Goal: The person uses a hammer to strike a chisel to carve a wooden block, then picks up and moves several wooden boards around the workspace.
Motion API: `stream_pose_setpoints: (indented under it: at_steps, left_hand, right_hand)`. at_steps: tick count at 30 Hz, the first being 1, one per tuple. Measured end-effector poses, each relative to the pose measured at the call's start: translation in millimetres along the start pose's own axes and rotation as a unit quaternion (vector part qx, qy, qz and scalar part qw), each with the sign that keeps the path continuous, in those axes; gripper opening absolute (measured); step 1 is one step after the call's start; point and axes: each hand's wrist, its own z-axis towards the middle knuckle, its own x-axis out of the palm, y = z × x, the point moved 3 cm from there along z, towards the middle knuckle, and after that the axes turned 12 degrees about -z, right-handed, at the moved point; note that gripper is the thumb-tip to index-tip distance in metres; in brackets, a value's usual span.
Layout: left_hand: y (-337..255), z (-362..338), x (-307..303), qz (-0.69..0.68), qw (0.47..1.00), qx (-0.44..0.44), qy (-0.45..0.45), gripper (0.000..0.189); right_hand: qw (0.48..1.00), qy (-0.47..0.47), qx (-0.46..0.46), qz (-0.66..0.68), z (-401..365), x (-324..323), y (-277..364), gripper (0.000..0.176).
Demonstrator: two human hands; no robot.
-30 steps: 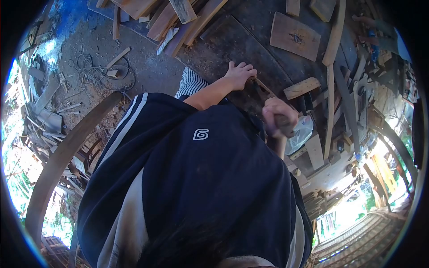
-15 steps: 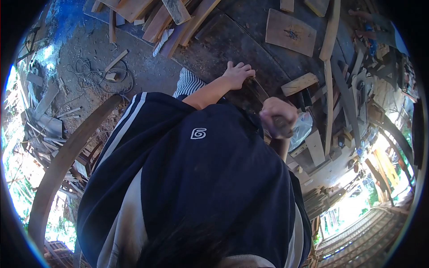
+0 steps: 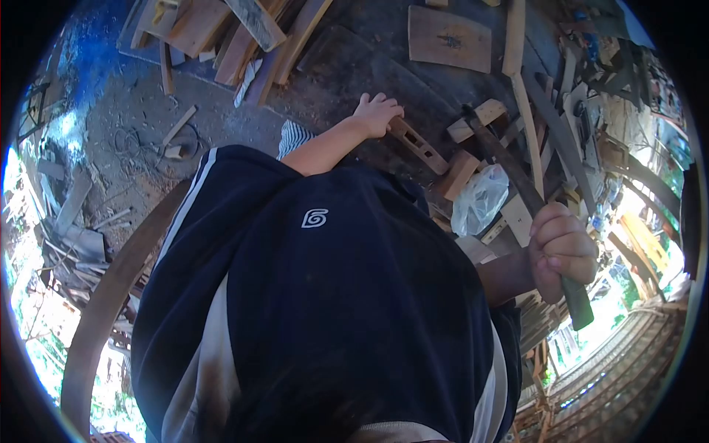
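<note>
My left hand (image 3: 378, 115) is curled over the near-left end of a short reddish wooden piece (image 3: 419, 145) with rectangular slots cut in it. That piece lies on the dark work surface (image 3: 354, 70), its other end pointing right. Out to the right, my right hand (image 3: 563, 247) is wrapped round the handle of a long dark file-like tool (image 3: 509, 159). The tool's narrow tip reaches up and left over a light wooden block (image 3: 478, 120), and its handle end sticks out below my fist. A reddish block (image 3: 461, 176) sits beside the slotted piece.
A crumpled clear plastic bag (image 3: 480, 199) lies between my hands. Boards (image 3: 255, 44) are piled at the upper left, and a flat board (image 3: 450, 38) with a dark heap on it lies farther back. Long strips (image 3: 526, 125) run along the right. A cord (image 3: 136, 144) lies on the floor.
My right hand has swung right and toward me with the tool, away from the slotted piece, which now shows more fully. My left hand stays at its end.
</note>
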Motion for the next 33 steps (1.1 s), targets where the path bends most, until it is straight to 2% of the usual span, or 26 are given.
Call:
stream_pose_setpoints:
  at_steps: [1, 2, 3, 4, 5, 7, 8, 10, 11, 13, 14, 16, 17, 19, 20, 22, 23, 24, 25, 26, 27, 29, 30, 32, 33]
  left_hand:
    - [-5.1, -0.6, -4.1, -0.033, 0.999, -0.005, 0.017, 0.053]
    - [-11.7, -1.3, -8.1, -0.025, 1.000, 0.000, 0.015, 0.053]
    - [-22.0, -3.1, -17.2, -0.112, 0.992, 0.029, -0.045, 0.054]
    - [-34.4, -6.9, -29.1, -0.199, 0.973, 0.058, -0.101, 0.055]
    - [-46.6, -9.2, -37.8, -0.191, 0.974, 0.065, -0.099, 0.055]
    - [-78.7, -17.1, -61.9, -0.323, 0.923, 0.174, -0.115, 0.049]
    - [-87.0, -16.8, -64.4, -0.314, 0.925, 0.179, -0.114, 0.049]
    - [-101.6, -15.2, -70.4, -0.321, 0.904, 0.269, -0.085, 0.038]
    - [-103.8, -15.3, -75.2, -0.308, 0.907, 0.275, -0.083, 0.038]
    - [-100.4, -9.6, -67.2, -0.370, 0.917, 0.105, 0.102, 0.020]
    - [-100.5, -9.7, -65.9, -0.360, 0.920, 0.109, 0.107, 0.020]
    - [-101.7, -10.4, -63.6, -0.440, 0.885, 0.061, 0.139, 0.011]
    - [-105.3, -10.3, -60.9, -0.431, 0.888, 0.066, 0.146, 0.011]
    - [-116.9, -10.9, -63.0, -0.358, 0.925, 0.047, 0.115, 0.011]
    - [-114.1, -2.3, -58.8, -0.361, 0.921, 0.060, 0.136, 0.011]
    - [-110.7, 15.0, -56.0, -0.384, 0.910, 0.062, 0.140, 0.011]
    - [-108.9, 25.1, -56.0, -0.415, 0.897, 0.060, 0.139, 0.010]
    - [-103.2, 39.7, -53.7, -0.408, 0.900, 0.066, 0.141, 0.010]
    - [-91.1, 59.1, -53.5, -0.452, 0.888, 0.037, 0.078, 0.010]
    - [-78.6, 79.2, -56.2, -0.492, 0.870, 0.010, 0.014, 0.010]
    - [-70.5, 99.3, -60.3, -0.484, 0.875, 0.017, 0.018, 0.010]
    - [-53.9, 141.8, -75.4, -0.370, 0.924, -0.042, -0.087, 0.011]
    - [-50.4, 159.7, -79.7, -0.363, 0.927, -0.029, -0.084, 0.011]
    - [-46.3, 196.7, -96.3, -0.220, 0.959, -0.039, -0.174, 0.017]
    - [-45.4, 213.1, -99.9, -0.216, 0.960, -0.029, -0.176, 0.017]
  right_hand:
    - [1.000, -0.003, -0.007, -0.005, -0.3, -3.0, 1.9, 0.012]
    - [1.000, -0.012, -0.007, -0.009, -1.6, -6.2, 4.0, 0.019]
    - [1.000, -0.023, -0.007, -0.014, -4.3, -8.3, 6.6, 0.027]
    - [0.999, -0.030, -0.012, -0.021, -6.1, -7.1, 8.1, 0.027]
    - [0.999, -0.049, 0.000, -0.010, -8.3, -5.1, 6.9, 0.026]
    - [0.997, -0.074, 0.005, -0.003, -13.8, -1.4, 6.6, 0.026]
    - [0.997, -0.073, 0.011, 0.017, -16.3, 0.8, 5.0, 0.025]
    - [0.996, -0.078, 0.018, 0.047, -18.2, 4.1, 3.2, 0.022]
    - [0.995, -0.085, 0.007, 0.043, -19.8, 6.3, 4.3, 0.022]
    - [0.989, -0.136, 0.032, 0.046, -27.8, 10.2, 4.2, 0.021]
    - [0.988, -0.145, 0.025, 0.040, -33.2, 14.1, 6.1, 0.021]
    - [0.972, -0.214, 0.092, 0.039, -46.7, 19.0, 4.2, 0.020]
    - [0.970, -0.224, 0.087, 0.032, -53.2, 21.2, 5.2, 0.020]
    - [0.948, -0.263, 0.181, 0.001, -68.5, 23.7, 2.0, 0.021]
    - [0.946, -0.271, 0.176, -0.004, -74.1, 25.9, 3.7, 0.021]
    - [0.897, -0.319, 0.306, -0.027, -91.0, 30.5, 1.6, 0.021]
    - [0.896, -0.325, 0.300, -0.030, -98.8, 31.3, 3.8, 0.021]
    - [0.884, -0.312, 0.337, -0.093, -108.4, 31.2, 4.8, 0.021]
    - [0.866, -0.298, 0.371, -0.154, -117.6, 30.4, 5.7, 0.021]
    - [0.862, -0.294, 0.366, -0.191, -124.9, 28.7, 7.7, 0.018]
    - [0.861, -0.304, 0.360, -0.194, -130.9, 28.7, 12.8, 0.018]
    - [0.826, -0.318, 0.408, -0.223, -145.3, 25.7, 23.2, 0.018]
    - [0.825, -0.328, 0.399, -0.229, -150.2, 23.7, 28.9, 0.018]
    - [0.802, -0.360, 0.420, -0.224, -162.3, 18.3, 35.9, 0.014]
    - [0.803, -0.366, 0.412, -0.228, -167.4, 17.8, 39.2, 0.014]
